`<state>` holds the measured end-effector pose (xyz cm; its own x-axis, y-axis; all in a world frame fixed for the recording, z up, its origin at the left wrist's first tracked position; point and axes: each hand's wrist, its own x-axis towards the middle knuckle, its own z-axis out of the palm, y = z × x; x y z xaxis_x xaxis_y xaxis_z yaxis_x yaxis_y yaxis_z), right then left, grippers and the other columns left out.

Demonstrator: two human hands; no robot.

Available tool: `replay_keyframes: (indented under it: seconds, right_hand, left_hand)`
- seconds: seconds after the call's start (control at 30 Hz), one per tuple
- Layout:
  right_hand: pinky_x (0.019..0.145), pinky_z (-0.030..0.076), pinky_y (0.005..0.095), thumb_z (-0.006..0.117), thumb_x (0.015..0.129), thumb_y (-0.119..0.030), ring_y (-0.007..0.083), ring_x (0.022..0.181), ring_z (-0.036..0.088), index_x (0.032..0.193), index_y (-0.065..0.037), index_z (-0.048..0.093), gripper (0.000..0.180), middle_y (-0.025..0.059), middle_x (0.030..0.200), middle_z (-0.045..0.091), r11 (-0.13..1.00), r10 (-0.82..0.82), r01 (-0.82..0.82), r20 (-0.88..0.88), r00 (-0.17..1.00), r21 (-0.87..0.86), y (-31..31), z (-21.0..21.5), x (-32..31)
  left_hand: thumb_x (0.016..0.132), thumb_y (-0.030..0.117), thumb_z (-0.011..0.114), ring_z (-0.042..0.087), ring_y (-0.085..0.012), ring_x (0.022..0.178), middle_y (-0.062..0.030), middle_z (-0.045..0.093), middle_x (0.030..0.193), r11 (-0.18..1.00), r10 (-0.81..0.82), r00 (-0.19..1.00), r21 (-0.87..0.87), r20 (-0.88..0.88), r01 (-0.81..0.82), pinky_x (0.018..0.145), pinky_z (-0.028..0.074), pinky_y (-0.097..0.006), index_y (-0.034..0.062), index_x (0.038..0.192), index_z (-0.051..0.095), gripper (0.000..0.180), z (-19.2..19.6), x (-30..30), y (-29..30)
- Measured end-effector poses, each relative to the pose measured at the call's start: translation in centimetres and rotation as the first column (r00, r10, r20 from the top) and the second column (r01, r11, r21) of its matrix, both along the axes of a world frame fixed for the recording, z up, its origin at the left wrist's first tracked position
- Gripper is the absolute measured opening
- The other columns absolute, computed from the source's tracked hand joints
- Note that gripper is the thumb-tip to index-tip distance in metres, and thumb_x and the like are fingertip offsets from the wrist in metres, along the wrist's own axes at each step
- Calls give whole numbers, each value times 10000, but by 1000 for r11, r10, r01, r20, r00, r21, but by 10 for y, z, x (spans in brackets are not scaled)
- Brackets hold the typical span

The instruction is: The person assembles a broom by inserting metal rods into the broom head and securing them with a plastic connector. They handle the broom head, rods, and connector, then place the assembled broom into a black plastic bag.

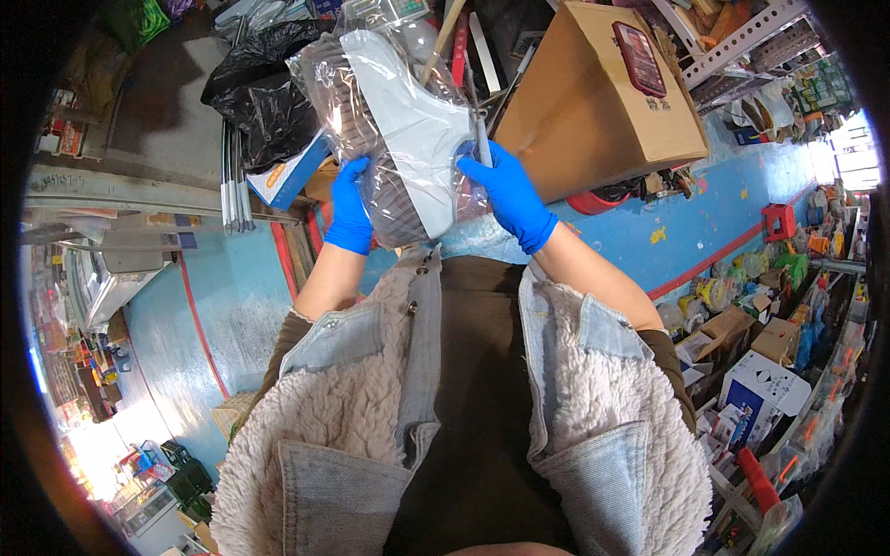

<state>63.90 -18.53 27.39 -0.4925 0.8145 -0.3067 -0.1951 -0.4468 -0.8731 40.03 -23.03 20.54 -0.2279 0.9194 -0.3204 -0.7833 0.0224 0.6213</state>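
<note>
Both of my hands wear blue gloves and hold a clear plastic package (399, 120) up in front of me. Inside it lie a pale, flat plastic piece with a flared end and a dark, ribbed part; what kind of item this is, I cannot tell. My left hand (349, 208) grips the lower left edge, thumb on the front. At the lower right side my right hand (510, 196) pinches the package, its thumb pressed against the plastic and the other fingers partly hidden.
A large cardboard box (575, 111) with a phone (640, 60) on top stands at the right. Left of the package are a black plastic bag (269, 102) and a blue-white box (287, 174). Farther right, a red stool (779, 222) stands by crowded shelves.
</note>
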Motion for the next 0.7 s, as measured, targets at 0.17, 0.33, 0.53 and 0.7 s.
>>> replay_keyframes:
  seconds: [0.17, 0.33, 0.53, 0.7]
  right_hand:
    - [833, 436, 250, 637, 816, -133, 125, 961, 524, 1273, -11, 429, 516, 61, 1077, 552, 993, 65, -59, -64, 996, 98, -10, 12, 3]
    - [710, 435, 221, 655, 812, -215, 78, 820, 488, 1264, -17, 424, 545, 12, 946, 510, 935, 15, -44, 82, 996, 351, -16, 23, 6]
    - [764, 421, 237, 615, 837, -196, 106, 870, 532, 1118, 8, 556, 352, 55, 963, 597, 954, -144, 89, 179, 973, 285, 14, 42, 42]
    - [679, 414, 226, 618, 841, -247, 81, 804, 529, 1084, -20, 597, 333, 44, 945, 621, 873, -321, 240, 130, 938, 424, 26, 44, 41]
  left_hand:
    - [819, 184, 441, 529, -328, 1079, -191, 531, 1207, 970, -183, 950, -109, 253, 216, 955, 411, -433, -5, 1237, 467, 460, 9, 24, -4]
    - [869, 267, 415, 513, -334, 1103, -197, 518, 1224, 910, -406, 783, 132, 472, 393, 971, 387, -459, 8, 1260, 453, 470, 21, 41, -10]
    - [831, 180, 517, 595, -288, 965, -161, 591, 1101, 924, -347, 937, -158, 44, 349, 858, 487, -403, -6, 1197, 501, 410, 15, 37, -4]
    - [792, 56, 549, 581, -255, 1005, -139, 582, 1130, 964, -267, 956, -37, -122, 265, 885, 476, -364, -21, 1214, 485, 433, 17, 32, 1]
